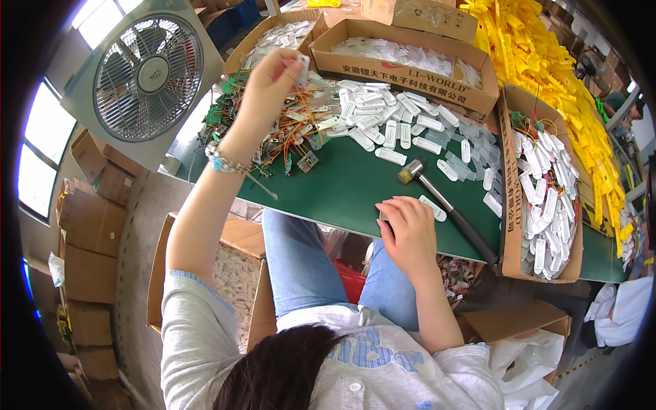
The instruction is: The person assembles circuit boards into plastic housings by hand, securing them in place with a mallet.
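Note:
My left hand (268, 78) is raised over the far left of the table, thumb and fingers pinched on a small white plastic casing (302, 67). At the near edge of the green table (324, 184), my right hand (412, 229) is closed, its fingers curled over something small and greyish that is mostly hidden. A white casing (433, 209) lies beside those fingers. Just past the right hand rests a mallet (444, 198) with a yellowish face and a black handle. Beyond it spreads a loose pile of white casings (372, 106).
Circuit boards with wires (290, 126) lie at left. Behind stand a carton of clear parts (403, 65) and a carton of white pieces (277, 31). A carton of wired casings (547, 198) stands right, near heaped yellow parts (526, 55). A fan (147, 75) stands left.

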`<state>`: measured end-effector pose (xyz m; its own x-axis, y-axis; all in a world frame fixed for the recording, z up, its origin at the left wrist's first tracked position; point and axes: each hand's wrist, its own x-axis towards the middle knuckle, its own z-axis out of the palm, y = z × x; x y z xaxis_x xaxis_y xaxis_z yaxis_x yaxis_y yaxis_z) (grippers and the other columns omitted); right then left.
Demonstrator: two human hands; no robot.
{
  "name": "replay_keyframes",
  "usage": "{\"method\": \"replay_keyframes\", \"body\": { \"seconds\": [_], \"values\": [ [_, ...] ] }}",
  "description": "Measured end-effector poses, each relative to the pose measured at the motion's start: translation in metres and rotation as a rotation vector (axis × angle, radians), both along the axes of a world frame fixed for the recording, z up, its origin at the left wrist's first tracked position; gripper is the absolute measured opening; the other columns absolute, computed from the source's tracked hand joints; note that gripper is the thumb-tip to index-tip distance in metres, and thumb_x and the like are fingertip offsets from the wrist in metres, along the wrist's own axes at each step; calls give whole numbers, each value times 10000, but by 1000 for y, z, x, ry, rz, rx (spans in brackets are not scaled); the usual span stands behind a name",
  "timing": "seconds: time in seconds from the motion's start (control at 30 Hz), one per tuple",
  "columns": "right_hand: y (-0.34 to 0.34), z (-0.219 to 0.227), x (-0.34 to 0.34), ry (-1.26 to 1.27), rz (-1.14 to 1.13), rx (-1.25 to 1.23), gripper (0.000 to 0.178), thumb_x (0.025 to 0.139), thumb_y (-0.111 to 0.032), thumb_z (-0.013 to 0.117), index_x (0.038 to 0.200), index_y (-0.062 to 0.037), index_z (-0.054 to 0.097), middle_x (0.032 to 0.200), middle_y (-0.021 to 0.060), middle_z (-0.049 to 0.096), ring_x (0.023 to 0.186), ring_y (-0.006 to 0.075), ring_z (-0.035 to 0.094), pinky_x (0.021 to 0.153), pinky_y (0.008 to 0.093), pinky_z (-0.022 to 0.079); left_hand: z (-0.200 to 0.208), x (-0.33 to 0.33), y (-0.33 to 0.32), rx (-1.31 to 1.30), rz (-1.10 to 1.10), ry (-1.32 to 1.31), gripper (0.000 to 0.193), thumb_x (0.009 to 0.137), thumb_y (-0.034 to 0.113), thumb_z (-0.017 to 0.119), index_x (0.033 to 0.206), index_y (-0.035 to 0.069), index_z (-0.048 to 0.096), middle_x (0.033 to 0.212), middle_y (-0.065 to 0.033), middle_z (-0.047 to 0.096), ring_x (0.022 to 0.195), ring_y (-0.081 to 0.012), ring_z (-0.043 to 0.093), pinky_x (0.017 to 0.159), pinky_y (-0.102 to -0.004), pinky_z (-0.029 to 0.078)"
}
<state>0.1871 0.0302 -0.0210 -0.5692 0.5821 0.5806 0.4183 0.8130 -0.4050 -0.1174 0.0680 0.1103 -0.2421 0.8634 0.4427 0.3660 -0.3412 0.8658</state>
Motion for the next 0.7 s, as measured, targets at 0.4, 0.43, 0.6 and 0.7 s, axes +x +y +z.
{"method": "replay_keyframes", "body": {
  "seconds": [0.4,0.43,0.6,0.7],
  "values": [
    [3,9,24,-94,-34,-82,501,790,23,708,1270,-76,604,1177,94,613,1069,276,599,941,431,442,-75,91,-51,-226,-308,-223,233,920,18,663,1145,21,604,888,-6,626,727,-81,582,657,-252,485],
    [4,6,25,-33,-23,-156,538,786,39,709,1296,-73,581,1174,105,611,1046,283,607,923,427,457,-81,98,-54,-216,-281,-60,197,897,20,691,1084,19,630,878,-16,643,721,-87,589,651,-260,492],
    [4,2,28,102,10,-287,617,776,74,721,1348,-65,535,1193,124,604,966,293,634,870,414,498,-104,131,-62,-2,-205,327,107,835,31,724,931,26,679,843,-78,634,743,-200,610,670,-317,500],
    [4,2,27,100,19,-307,591,785,58,723,1336,-65,548,1193,123,606,981,294,632,869,419,498,-120,143,-61,54,-206,391,102,809,44,722,897,38,670,839,-87,609,809,-274,602,709,-369,503]
  ]
}}
